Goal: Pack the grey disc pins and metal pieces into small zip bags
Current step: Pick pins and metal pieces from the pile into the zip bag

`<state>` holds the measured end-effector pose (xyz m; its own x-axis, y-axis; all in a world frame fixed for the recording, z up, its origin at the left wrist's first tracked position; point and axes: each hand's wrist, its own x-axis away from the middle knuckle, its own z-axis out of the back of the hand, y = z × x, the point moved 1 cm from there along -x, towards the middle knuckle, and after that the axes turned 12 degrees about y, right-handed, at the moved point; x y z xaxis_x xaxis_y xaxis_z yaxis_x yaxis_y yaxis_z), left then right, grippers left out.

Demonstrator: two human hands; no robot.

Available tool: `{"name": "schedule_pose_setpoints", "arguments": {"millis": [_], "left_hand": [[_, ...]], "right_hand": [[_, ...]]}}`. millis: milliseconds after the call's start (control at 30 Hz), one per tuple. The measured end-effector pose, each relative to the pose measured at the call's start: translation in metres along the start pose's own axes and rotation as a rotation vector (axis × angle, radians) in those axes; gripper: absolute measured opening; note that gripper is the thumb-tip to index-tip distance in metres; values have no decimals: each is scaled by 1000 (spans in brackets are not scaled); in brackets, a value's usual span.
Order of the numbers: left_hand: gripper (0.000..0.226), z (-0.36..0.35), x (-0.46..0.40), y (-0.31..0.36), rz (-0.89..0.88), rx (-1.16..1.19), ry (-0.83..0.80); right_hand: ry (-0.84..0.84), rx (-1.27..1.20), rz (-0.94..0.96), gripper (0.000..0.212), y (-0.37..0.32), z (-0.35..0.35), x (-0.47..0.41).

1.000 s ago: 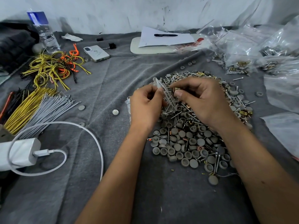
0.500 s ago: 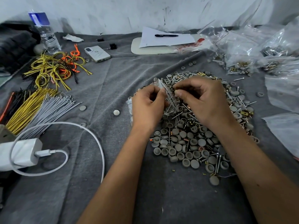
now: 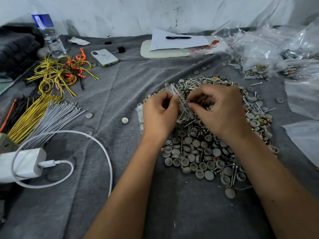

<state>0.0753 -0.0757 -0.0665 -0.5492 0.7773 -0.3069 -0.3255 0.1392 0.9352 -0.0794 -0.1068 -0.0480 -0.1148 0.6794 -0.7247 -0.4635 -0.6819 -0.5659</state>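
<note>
**Mia:** What is way over on the left?

**Sam:** A white charger (image 3: 24,163) with a long white cable (image 3: 96,144) that loops on the grey cloth (image 3: 120,87). Behind it lie grey ties (image 3: 57,116) and yellow wires (image 3: 57,73) – some orange ones are mixed in. A water bottle (image 3: 49,34) stands at the back, and a white phone (image 3: 104,57) lies flat near it.

**Mia:** And the hands?

**Sam:** The left hand (image 3: 159,116) is curled, and its thumb and fingers pinch a small clear zip bag (image 3: 180,102). The bag is up off the cloth, tilted, just over the near-left part of the pile. There are thin metal pins inside it (I can't count them).

**Mia:** What does the other hand do?

**Sam:** The right hand (image 3: 222,109) is right beside the bag. Its finger and thumb are pinched on a little metal piece (image 3: 186,101) at the bag's edge.

**Mia:** Where are the grey discs?

**Sam:** In a big pile (image 3: 198,157) under both hands – grey disc pins, screws and small coppery bits all mixed. Two round discs (image 3: 125,120) lie alone to the left of it.

**Mia:** And on the right?

**Sam:** Paper (image 3: 177,41) with a black pen (image 3: 178,37) at the back, then lots of clear bags (image 3: 257,66), some with parts in them.
</note>
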Motion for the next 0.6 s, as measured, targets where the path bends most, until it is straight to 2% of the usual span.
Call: {"name": "schedule_pose_setpoints", "arguments": {"millis": [367,600], "left_hand": [[25,1,0,-1,-57,29,-31],[26,0,2,1,-107,78,-73]], "right_hand": [[-48,176,57,12,3,-3,0],[-106,127,62,15,3,-5,-1]]}}
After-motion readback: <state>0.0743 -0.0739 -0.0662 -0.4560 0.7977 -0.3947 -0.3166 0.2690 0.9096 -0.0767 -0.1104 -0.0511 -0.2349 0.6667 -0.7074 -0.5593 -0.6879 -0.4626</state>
